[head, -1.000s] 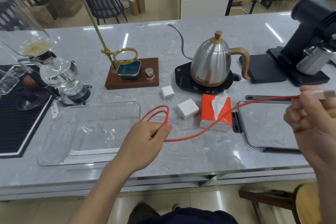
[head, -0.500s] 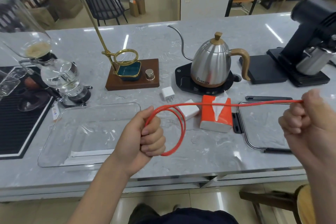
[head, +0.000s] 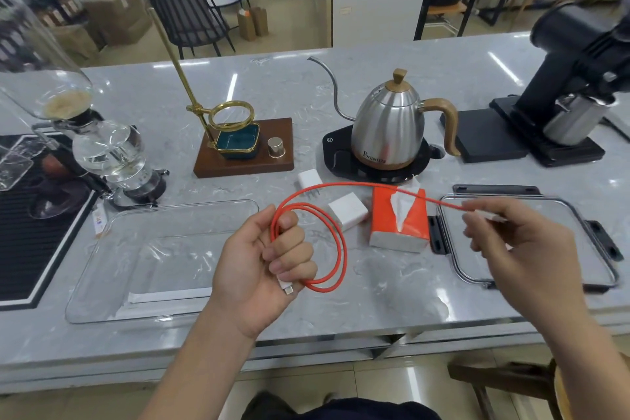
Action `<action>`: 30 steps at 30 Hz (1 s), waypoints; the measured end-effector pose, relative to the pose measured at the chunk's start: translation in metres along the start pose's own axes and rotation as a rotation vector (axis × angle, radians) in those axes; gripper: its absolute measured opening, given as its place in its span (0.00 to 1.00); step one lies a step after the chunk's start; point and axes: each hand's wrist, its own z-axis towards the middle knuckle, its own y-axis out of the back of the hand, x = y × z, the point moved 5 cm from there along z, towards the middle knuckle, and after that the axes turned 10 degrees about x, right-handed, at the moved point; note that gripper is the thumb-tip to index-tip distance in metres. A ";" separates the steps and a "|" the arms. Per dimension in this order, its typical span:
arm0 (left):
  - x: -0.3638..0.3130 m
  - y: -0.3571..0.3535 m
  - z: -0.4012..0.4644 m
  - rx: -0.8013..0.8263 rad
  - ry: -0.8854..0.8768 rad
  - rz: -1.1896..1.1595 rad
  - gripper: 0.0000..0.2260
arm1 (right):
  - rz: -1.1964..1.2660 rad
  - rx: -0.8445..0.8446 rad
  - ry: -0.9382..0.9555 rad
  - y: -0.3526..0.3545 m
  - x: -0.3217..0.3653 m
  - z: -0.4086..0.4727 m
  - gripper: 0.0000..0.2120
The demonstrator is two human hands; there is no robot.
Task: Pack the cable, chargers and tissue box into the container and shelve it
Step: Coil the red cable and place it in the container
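My left hand (head: pixel 266 266) grips coiled loops of the red cable (head: pixel 341 242) above the counter, a white plug sticking out below its fingers. My right hand (head: pixel 511 242) pinches the cable's other white end, and the cable runs slack between the hands. Behind the loops lie two white chargers, a small one (head: pixel 309 180) and a larger one (head: pixel 347 211). The orange tissue box (head: pixel 399 225) lies to their right. The clear container (head: pixel 163 259) sits open on the counter to the left. Its clear lid (head: pixel 525 242) with black clips lies partly under my right hand.
A steel gooseneck kettle (head: pixel 392 133) on a black base stands behind the tissue box. A brass dripper stand on a wooden base (head: pixel 243 157), a glass siphon brewer (head: pixel 112 157), a black mat (head: pixel 34 232) and a black grinder (head: pixel 572 85) line the back and sides.
My right hand has moved left and lower, closer to my left hand, now pinching the cable's white end. The cable between them has slackened, and the loops in my left hand hang larger.
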 end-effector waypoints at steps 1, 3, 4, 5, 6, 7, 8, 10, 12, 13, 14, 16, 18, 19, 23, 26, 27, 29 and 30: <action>0.000 -0.001 0.000 -0.003 -0.008 0.009 0.14 | -0.016 0.020 0.024 -0.002 0.001 -0.001 0.03; -0.001 -0.002 0.000 -0.004 -0.018 0.017 0.12 | -0.033 0.086 0.091 -0.005 0.003 -0.002 0.01; -0.001 -0.002 0.001 -0.001 -0.022 0.016 0.12 | -0.048 0.128 0.128 -0.007 0.005 -0.002 0.04; -0.002 -0.003 0.001 0.004 -0.024 0.013 0.12 | -0.067 0.176 0.160 -0.009 0.006 -0.003 0.08; -0.002 -0.003 0.001 0.008 -0.026 0.010 0.12 | -0.077 0.225 0.176 -0.012 0.006 -0.004 0.11; -0.001 -0.003 0.002 0.006 -0.029 0.012 0.12 | -0.073 0.269 0.172 -0.015 0.007 -0.005 0.12; -0.001 -0.003 0.002 0.001 -0.031 0.018 0.12 | -0.056 0.315 0.160 -0.018 0.008 -0.007 0.12; -0.001 -0.004 0.003 -0.005 -0.036 0.031 0.11 | -0.005 0.418 0.128 -0.026 0.010 -0.011 0.10; 0.000 -0.005 0.004 -0.004 -0.037 0.034 0.11 | 0.016 0.551 0.098 -0.035 0.014 -0.016 0.08; 0.001 -0.006 0.005 0.002 -0.036 0.030 0.10 | 0.013 0.621 0.084 -0.040 0.016 -0.018 0.06; 0.001 -0.007 0.006 0.009 -0.034 0.025 0.10 | 0.004 0.683 0.073 -0.045 0.017 -0.021 0.04; 0.002 -0.009 0.007 0.005 -0.034 0.038 0.10 | -0.008 0.783 0.058 -0.052 0.021 -0.025 0.02; 0.002 -0.010 0.008 -0.007 -0.042 0.068 0.10 | -0.002 0.870 0.047 -0.057 0.026 -0.028 0.02; 0.003 -0.011 0.009 -0.005 -0.047 0.077 0.10 | 0.004 0.911 0.044 -0.059 0.029 -0.030 0.03; 0.004 -0.013 0.010 -0.008 -0.057 0.086 0.13 | 0.053 1.033 0.052 -0.065 0.043 -0.036 0.04; 0.005 -0.015 0.011 -0.033 -0.054 0.123 0.14 | 0.158 1.064 0.015 -0.067 0.050 -0.038 0.04; 0.007 -0.015 0.010 -0.052 -0.051 0.142 0.14 | 0.188 1.060 0.005 -0.067 0.052 -0.037 0.04; 0.009 -0.016 0.010 -0.091 -0.041 0.185 0.15 | 0.233 1.048 0.002 -0.067 0.057 -0.037 0.04; 0.011 -0.017 0.010 -0.104 -0.035 0.212 0.15 | 0.250 1.043 0.004 -0.068 0.059 -0.037 0.05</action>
